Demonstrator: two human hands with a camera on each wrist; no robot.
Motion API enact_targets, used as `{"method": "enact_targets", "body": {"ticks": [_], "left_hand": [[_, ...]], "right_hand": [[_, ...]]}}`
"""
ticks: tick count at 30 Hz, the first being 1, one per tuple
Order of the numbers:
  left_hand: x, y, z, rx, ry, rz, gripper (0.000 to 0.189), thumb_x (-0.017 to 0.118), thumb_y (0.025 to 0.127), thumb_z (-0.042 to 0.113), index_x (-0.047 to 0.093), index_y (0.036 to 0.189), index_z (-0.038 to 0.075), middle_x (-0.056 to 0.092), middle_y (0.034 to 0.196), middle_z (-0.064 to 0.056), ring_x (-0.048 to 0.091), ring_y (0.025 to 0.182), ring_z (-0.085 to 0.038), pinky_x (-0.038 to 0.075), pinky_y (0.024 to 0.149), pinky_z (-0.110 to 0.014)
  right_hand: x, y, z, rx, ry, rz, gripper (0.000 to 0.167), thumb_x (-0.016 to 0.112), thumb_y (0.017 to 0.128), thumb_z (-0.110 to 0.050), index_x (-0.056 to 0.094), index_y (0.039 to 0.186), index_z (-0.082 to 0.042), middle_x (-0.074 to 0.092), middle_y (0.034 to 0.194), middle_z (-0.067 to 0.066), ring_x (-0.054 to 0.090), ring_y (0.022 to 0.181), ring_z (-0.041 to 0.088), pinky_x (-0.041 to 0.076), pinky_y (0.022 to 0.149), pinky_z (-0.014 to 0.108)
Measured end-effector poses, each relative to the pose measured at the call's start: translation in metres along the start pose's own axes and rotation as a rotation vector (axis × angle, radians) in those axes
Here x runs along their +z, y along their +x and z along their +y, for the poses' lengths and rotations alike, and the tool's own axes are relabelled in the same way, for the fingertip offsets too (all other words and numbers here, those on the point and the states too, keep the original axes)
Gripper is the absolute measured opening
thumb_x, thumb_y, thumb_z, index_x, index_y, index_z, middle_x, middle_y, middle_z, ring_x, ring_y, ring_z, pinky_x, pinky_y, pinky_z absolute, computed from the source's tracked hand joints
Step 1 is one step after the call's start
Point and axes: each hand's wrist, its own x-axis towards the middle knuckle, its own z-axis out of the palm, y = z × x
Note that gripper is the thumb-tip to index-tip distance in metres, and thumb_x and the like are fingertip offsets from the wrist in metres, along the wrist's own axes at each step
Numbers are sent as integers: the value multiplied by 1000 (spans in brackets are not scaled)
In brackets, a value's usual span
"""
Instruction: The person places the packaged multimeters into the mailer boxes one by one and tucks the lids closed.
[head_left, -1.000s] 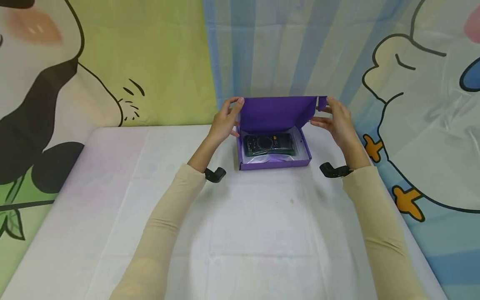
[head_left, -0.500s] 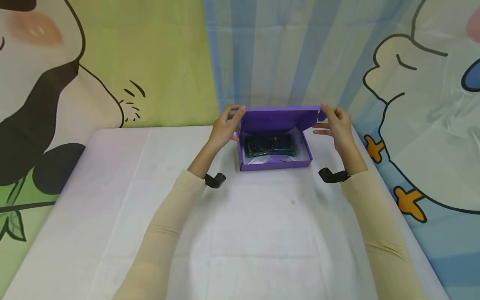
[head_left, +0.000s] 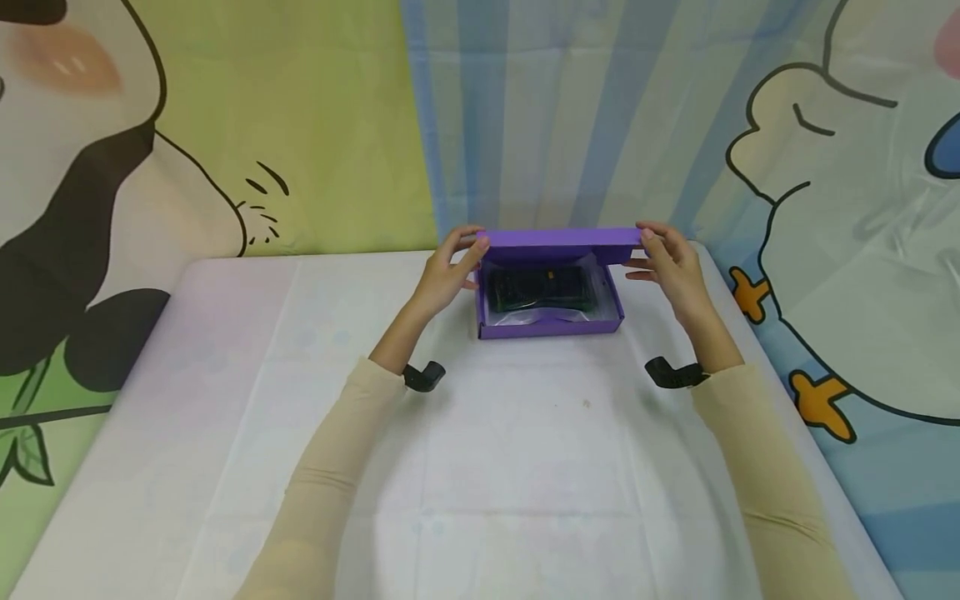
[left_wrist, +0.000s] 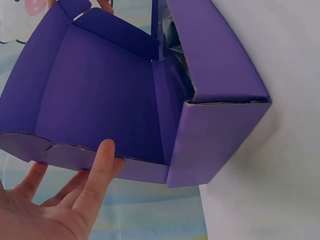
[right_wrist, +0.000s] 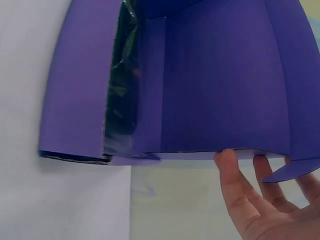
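A purple cardboard box [head_left: 551, 331] stands near the table's far edge, its hinged lid [head_left: 558, 239] tilted partway over it. Inside lies a black multimeter [head_left: 542, 290] in a clear plastic bag [right_wrist: 122, 95], shaded by the lid. At the lid's left corner my left hand [head_left: 442, 279] pinches the edge; in the left wrist view the thumb [left_wrist: 103, 160] rests on the side flap with the other fingers behind it. My right hand [head_left: 677, 271] grips the opposite corner, thumb [right_wrist: 228, 162] against the lid's edge and fingers beneath the flap.
A white cloth covers the table [head_left: 525, 467]. Behind it hangs a cartoon-printed curtain [head_left: 315, 125]. Black wrist mounts [head_left: 425, 377] stick out from both wrists, below the hands.
Both hands have lowered the lid from nearly upright, bringing it forward and down over the box. The box itself stays in place, and the multimeter has fallen into shadow.
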Motion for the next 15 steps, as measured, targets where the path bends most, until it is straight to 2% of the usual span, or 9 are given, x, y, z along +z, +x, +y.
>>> {"method": "enact_targets", "body": {"ticks": [2, 5, 8, 10, 15], "left_hand": [[-1, -1, -3, 13, -10, -18, 61, 53, 94, 57, 46, 141, 19, 44, 147, -13, 58, 118, -41, 59, 83, -47], [-3, -4, -9, 27, -31, -38, 81, 57, 83, 71, 46, 142, 16, 43, 148, -16, 57, 119, -44, 57, 84, -52], [-5, -8, -15, 40, -36, -47, 95, 58, 74, 77, 46, 143, 13, 42, 147, -19, 56, 119, -45, 57, 83, -52], [-6, -9, -18, 45, -31, -53, 95, 57, 73, 78, 46, 143, 15, 42, 148, -19, 56, 119, -44, 58, 83, -51], [-5, -13, -23, 54, -35, -81, 82, 59, 80, 70, 47, 143, 19, 40, 149, -18, 56, 120, -44, 57, 85, -49]], "right_hand": [[-1, -3, 3, -9, -9, -6, 46, 54, 99, -37, 50, 137, -10, 58, 118, 4, 69, 89, 9, 59, 75, 22], [-2, -8, 6, -15, -48, -32, 47, 52, 101, -36, 48, 139, -9, 57, 121, 3, 68, 94, 9, 58, 77, 22], [-3, -14, 9, -18, -76, -73, 47, 50, 102, -33, 45, 142, -9, 54, 124, 4, 66, 99, 11, 58, 80, 23], [-4, -17, 11, -24, -71, -95, 47, 49, 103, -30, 43, 143, -7, 53, 124, 4, 66, 101, 12, 58, 81, 24], [-6, -22, 16, -32, -66, -100, 47, 48, 103, -26, 41, 145, -5, 53, 124, 1, 66, 101, 12, 58, 80, 24]]}}
